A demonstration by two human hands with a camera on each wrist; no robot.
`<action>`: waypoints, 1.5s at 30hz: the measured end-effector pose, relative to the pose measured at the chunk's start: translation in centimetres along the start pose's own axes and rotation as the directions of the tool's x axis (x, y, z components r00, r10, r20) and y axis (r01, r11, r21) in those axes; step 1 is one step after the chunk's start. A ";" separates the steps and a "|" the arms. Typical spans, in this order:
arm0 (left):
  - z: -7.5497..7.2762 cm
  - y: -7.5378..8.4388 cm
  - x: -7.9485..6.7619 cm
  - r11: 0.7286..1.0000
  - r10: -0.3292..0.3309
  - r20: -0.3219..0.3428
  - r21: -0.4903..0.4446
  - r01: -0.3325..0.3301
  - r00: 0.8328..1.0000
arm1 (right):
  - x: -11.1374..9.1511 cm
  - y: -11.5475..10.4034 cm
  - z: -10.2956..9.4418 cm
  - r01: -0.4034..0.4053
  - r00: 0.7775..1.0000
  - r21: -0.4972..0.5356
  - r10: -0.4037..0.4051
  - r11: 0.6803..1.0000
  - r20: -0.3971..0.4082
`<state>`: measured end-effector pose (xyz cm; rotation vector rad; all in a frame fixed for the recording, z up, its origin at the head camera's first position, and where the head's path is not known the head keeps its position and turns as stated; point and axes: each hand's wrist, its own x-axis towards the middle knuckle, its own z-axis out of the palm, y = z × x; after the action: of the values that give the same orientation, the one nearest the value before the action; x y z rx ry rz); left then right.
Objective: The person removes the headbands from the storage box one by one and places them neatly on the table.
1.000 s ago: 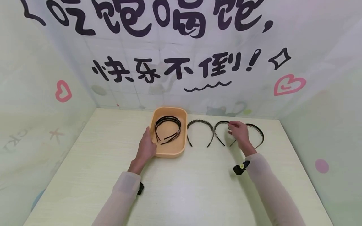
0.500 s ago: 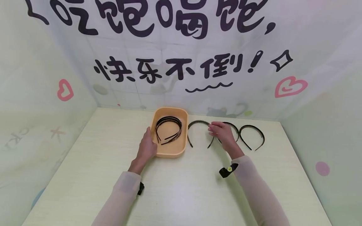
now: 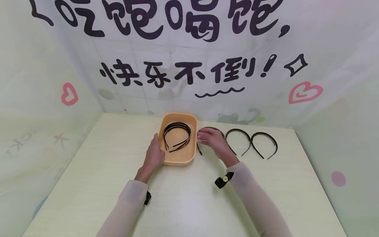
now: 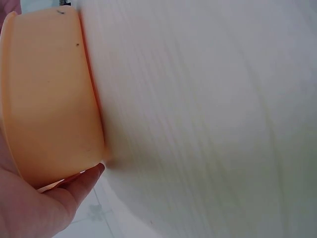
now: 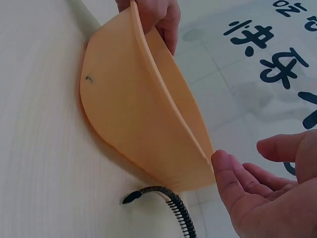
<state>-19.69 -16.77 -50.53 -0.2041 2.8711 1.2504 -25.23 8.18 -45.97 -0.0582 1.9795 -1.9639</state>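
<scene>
An orange plastic tray (image 3: pixel 179 163) holds several black toothed headbands (image 3: pixel 189 135), nested together. My left hand (image 3: pixel 154 152) grips its left side, thumb at the rim and fingers along the outer wall; the left wrist view shows those fingers (image 4: pixel 81 187) against the wall. Over the headband (image 5: pixel 179 208) closest to the tray hovers my right hand (image 3: pixel 215 142), hiding part of that band. Nothing lies between its thumb and its loosely bent fingers in the right wrist view. Farther right lie a middle headband (image 3: pixel 238 130) and a right-hand headband (image 3: pixel 264 134), their tops facing the wall.
The pale wooden table (image 3: pixel 183 200) is bounded by white sheet walls on the back and both sides. Large black lettering (image 3: pixel 189 70) and pink hearts mark the sheets. The row of headbands runs along the table's far side, right of the tray.
My right hand has travelled left along the row, from above the middle and right headbands to the one beside the tray. The left hand, tray and headbands look unmoved.
</scene>
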 end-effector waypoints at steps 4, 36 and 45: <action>0.0 0.0 0.0 1.000 0.005 -0.002 0.007 -0.005 1.000 | 0.2 -0.4 1.4 -0.004 0.998 0.016 0.003 1.000 0.061; 0.1 0.1 0.0 1.000 0.020 -0.008 -0.002 -0.020 1.000 | 1.2 -0.3 6.9 -0.080 0.994 -0.230 0.096 0.970 0.058; 0.0 0.1 0.0 0.999 0.032 -0.010 -0.002 -0.032 0.999 | 1.7 -0.4 6.9 -0.044 0.999 -0.022 0.044 0.999 -0.027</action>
<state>-19.71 -16.69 -50.42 -0.1652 2.8929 1.2612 -25.07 1.08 -45.81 0.0055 2.0021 -1.9244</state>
